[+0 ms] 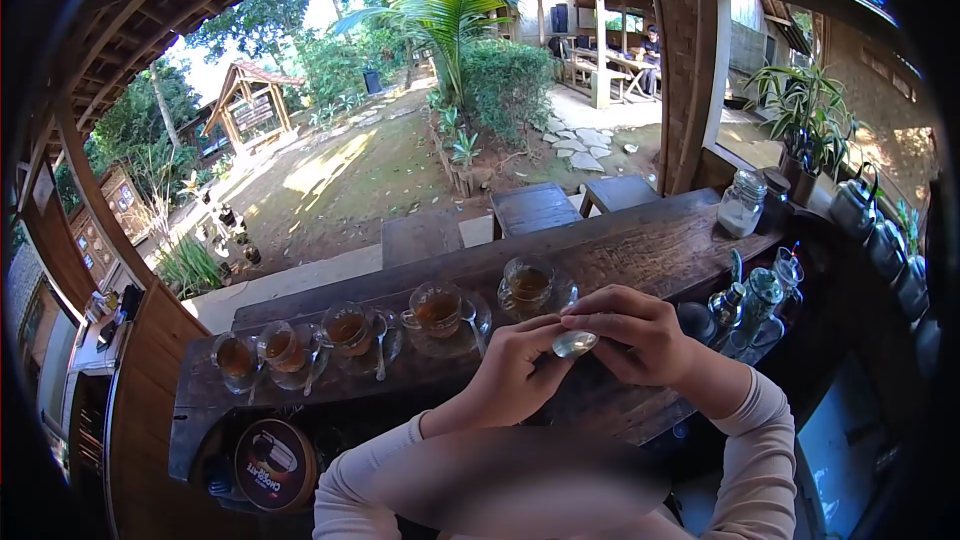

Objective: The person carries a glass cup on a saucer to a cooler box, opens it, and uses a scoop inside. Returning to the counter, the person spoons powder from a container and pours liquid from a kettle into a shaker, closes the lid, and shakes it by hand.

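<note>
My left hand and my right hand meet over the dark wooden counter, both holding a small shiny metal spoon by its bowl. Just beyond them stands a row of several glass cups of brown tea on glass saucers: one nearest my hands, then another, a third, and further ones at the left end. Spoons lie on some saucers.
A glass jar of white grains stands at the counter's right end, with small glass bottles and metal kettles nearby. A round tin lies below left. Wooden stools and a garden lie beyond; a person sits far off.
</note>
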The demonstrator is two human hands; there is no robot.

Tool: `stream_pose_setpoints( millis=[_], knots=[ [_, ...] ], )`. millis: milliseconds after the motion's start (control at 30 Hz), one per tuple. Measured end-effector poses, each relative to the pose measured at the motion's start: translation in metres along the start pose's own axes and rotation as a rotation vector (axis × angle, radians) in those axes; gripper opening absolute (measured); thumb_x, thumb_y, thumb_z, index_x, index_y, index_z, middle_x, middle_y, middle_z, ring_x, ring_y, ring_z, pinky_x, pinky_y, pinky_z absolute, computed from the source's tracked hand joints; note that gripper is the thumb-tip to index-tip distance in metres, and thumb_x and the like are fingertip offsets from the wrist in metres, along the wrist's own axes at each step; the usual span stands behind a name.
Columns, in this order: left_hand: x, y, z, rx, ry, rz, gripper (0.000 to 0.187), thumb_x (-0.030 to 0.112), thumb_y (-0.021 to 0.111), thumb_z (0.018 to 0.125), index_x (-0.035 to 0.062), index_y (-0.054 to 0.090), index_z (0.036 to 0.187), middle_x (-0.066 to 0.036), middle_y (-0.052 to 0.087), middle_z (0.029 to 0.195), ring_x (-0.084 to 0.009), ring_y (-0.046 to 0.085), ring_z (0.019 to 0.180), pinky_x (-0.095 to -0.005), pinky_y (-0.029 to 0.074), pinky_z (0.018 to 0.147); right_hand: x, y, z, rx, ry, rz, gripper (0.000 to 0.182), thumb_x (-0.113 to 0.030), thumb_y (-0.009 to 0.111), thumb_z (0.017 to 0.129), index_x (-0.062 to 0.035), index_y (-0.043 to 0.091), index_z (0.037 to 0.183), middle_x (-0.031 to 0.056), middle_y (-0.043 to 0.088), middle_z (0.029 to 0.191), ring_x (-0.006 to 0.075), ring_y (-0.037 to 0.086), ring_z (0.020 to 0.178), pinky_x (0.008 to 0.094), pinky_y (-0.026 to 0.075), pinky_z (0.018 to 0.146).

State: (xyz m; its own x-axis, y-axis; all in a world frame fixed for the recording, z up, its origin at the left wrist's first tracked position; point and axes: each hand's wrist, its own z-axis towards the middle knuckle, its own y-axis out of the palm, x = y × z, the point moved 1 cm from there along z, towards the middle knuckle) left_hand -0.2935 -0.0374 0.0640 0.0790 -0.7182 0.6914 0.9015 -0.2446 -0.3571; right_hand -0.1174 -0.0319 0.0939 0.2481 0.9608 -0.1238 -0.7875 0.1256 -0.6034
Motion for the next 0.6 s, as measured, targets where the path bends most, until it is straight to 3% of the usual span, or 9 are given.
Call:
stream_pose_setpoints(
  millis=[67, 133, 200, 300, 333, 367, 433, 500, 600],
  knots=[
    [-0.006, 0.009, 0.002, -0.008, -0.040, -0.039, 0.020, -0.002, 0.059, 0.081, -0.0027, 0.062, 0.101, -0.015, 0.066, 0.095, -0.0211, 0.066, 0.087, -0.0282, 0.050, 0.075, 0.004, -0.003, -0.008, 0.000, 0.026, -0.009, 0.024, 0.000, 0.066, 0.074, 0.0006, 0.061, 0.098, 0.0152, 0.062, 0.095, 0.0283, 0.064, 0.082, 0.0347, 0.053, 0.070],
    [-0.015, 0.018, 0.005, -0.079, -0.105, -0.082, 0.021, 0.000, 0.056, 0.085, -0.0021, 0.062, 0.106, -0.014, 0.066, 0.098, -0.0213, 0.065, 0.088, -0.0291, 0.050, 0.075, 0.015, -0.008, -0.020, 0.066, 0.173, 0.061, 0.023, 0.004, 0.058, 0.074, 0.0005, 0.062, 0.096, 0.0160, 0.063, 0.094, 0.0281, 0.065, 0.083, 0.0327, 0.053, 0.071],
    [-0.029, 0.029, 0.006, -0.082, -0.169, -0.121, 0.024, 0.002, 0.054, 0.087, -0.0010, 0.061, 0.110, -0.013, 0.066, 0.097, -0.0187, 0.065, 0.087, -0.0284, 0.050, 0.075, 0.025, -0.012, -0.027, 0.074, 0.194, -0.012, 0.015, 0.004, 0.055, 0.080, 0.0013, 0.061, 0.093, 0.0147, 0.064, 0.085, 0.0232, 0.066, 0.077, 0.0292, 0.052, 0.067],
    [-0.060, 0.047, 0.000, -0.117, -0.303, -0.184, 0.027, 0.006, 0.051, 0.090, -0.0001, 0.058, 0.116, -0.011, 0.067, 0.096, -0.0136, 0.063, 0.084, -0.0265, 0.049, 0.075, 0.046, -0.012, -0.037, 0.230, 0.514, 0.073, 0.012, -0.002, 0.051, 0.090, 0.0035, 0.060, 0.096, 0.0085, 0.063, 0.067, 0.0110, 0.062, 0.060, 0.0241, 0.047, 0.055],
    [-0.070, 0.052, -0.002, -0.150, -0.365, -0.204, 0.028, 0.008, 0.050, 0.092, -0.0003, 0.057, 0.118, -0.010, 0.068, 0.095, -0.0112, 0.062, 0.083, -0.0255, 0.049, 0.076, 0.057, -0.009, -0.043, 0.231, 0.514, 0.074, 0.012, -0.002, 0.051, 0.090, 0.0035, 0.060, 0.096, 0.0085, 0.063, 0.067, 0.0110, 0.062, 0.060, 0.0241, 0.047, 0.055],
    [-0.077, 0.056, -0.002, -0.150, -0.365, -0.202, 0.028, 0.008, 0.050, 0.092, -0.0003, 0.057, 0.118, -0.010, 0.068, 0.095, -0.0112, 0.062, 0.083, -0.0255, 0.049, 0.076, 0.071, -0.005, -0.051, 0.241, 0.647, 0.136, 0.014, -0.005, 0.053, 0.089, 0.0025, 0.061, 0.098, 0.0076, 0.063, 0.066, 0.0110, 0.061, 0.057, 0.0242, 0.046, 0.053],
    [-0.091, 0.064, -0.004, -0.238, -0.539, -0.234, 0.030, 0.008, 0.050, 0.092, -0.0043, 0.054, 0.119, -0.007, 0.066, 0.100, -0.0112, 0.060, 0.092, -0.0239, 0.046, 0.084, 0.096, 0.004, -0.065, 0.252, 0.781, 0.201, 0.015, -0.007, 0.055, 0.089, 0.0015, 0.062, 0.100, 0.0068, 0.063, 0.065, 0.0109, 0.059, 0.054, 0.0242, 0.045, 0.050],
    [-0.111, 0.073, -0.009, -0.207, -0.553, -0.277, 0.031, 0.008, 0.051, 0.091, -0.0046, 0.053, 0.120, -0.008, 0.065, 0.100, -0.0114, 0.060, 0.091, -0.0243, 0.046, 0.082, 0.117, 0.017, -0.079, 0.139, 0.963, 0.131, 0.018, -0.013, 0.056, 0.089, 0.0021, 0.063, 0.096, 0.0064, 0.061, 0.060, 0.0102, 0.057, 0.051, 0.0249, 0.043, 0.048],
    [-0.131, 0.078, -0.016, -0.130, -0.571, -0.303, 0.035, 0.009, 0.052, 0.090, -0.0054, 0.050, 0.122, -0.010, 0.063, 0.103, -0.0123, 0.059, 0.091, -0.0251, 0.046, 0.081, 0.137, 0.039, -0.093, 0.034, 1.050, 0.133, 0.021, -0.017, 0.058, 0.088, 0.0029, 0.064, 0.092, 0.0063, 0.060, 0.056, 0.0102, 0.057, 0.049, 0.0260, 0.044, 0.049]
  ],
)
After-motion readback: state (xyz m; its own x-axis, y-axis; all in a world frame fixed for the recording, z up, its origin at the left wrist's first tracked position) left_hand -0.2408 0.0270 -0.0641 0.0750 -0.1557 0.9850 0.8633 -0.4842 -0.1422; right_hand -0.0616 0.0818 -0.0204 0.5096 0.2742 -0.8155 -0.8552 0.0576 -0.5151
